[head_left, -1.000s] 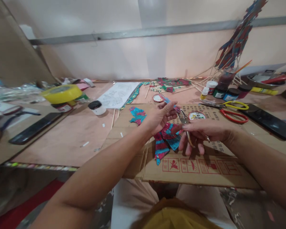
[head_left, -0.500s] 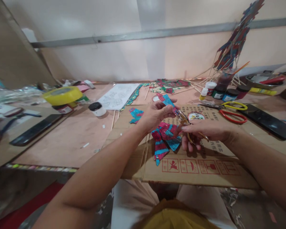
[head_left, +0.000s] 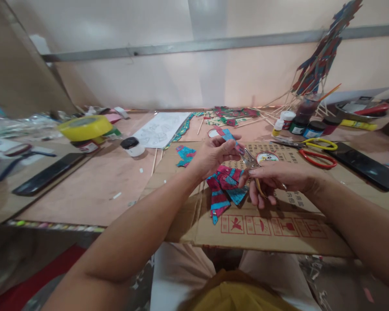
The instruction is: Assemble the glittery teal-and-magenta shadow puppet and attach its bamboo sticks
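My left hand [head_left: 218,157] pinches a blue and red painted cut-out piece [head_left: 227,134] above the cardboard sheet. My right hand [head_left: 275,179] is wrapped around pliers with a metal head [head_left: 251,160] and orange-brown handles. The jaws meet the lower end of the piece beside my left fingertips; whether they bite on it is too small to tell. Under my hands lie striped red and blue cut-outs [head_left: 225,185], overlapping one another. A smaller blue and red cut-out [head_left: 185,155] rests to the left of my left hand.
Scissors with red and yellow handles [head_left: 317,157] and a black phone [head_left: 365,166] lie on the right. Paint jars [head_left: 313,129] stand behind them, near puppets on sticks [head_left: 320,60]. Yellow tape [head_left: 84,128], a black-lidded jar [head_left: 132,147] and a drawing sheet [head_left: 162,128] are left.
Both hands stay almost in place. The fingers of my right hand have shifted slightly on the pliers' handles, and the metal head has turned a little.
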Demonstrator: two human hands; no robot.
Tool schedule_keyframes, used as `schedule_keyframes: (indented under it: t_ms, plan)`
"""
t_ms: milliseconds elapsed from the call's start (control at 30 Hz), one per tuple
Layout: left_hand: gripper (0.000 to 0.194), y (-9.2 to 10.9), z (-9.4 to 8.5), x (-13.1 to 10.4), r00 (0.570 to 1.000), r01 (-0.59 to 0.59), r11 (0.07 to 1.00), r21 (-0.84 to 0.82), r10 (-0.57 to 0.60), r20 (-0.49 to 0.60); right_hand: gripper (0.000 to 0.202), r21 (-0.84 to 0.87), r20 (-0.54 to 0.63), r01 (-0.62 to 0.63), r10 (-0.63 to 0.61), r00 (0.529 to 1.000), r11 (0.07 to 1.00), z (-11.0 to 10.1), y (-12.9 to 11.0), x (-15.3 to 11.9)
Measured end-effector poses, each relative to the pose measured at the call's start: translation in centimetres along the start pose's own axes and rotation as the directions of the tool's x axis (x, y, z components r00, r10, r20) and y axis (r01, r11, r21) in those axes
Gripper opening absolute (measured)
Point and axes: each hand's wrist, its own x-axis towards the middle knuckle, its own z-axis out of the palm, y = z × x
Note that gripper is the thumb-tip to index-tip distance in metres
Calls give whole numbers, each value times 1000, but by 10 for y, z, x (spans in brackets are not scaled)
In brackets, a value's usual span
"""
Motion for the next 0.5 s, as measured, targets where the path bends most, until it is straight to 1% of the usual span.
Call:
schedule_keyframes:
  t_ms: [133, 267, 500]
  plan:
    - [44, 1, 0, -1, 999, -28, 1000, 8, 28, 26, 45, -39, -6, -2, 2, 1000, 999, 0, -1, 0]
    - [43, 3, 1, -2, 998, -38, 999, 14, 37, 43, 44, -38, -22, -11, 11, 1000, 999, 1, -1, 0]
    - [43, 2, 0, -1, 998, -47, 998, 44, 45, 36, 42, -27, -62, -4, 2, 998, 1000, 3, 0, 1]
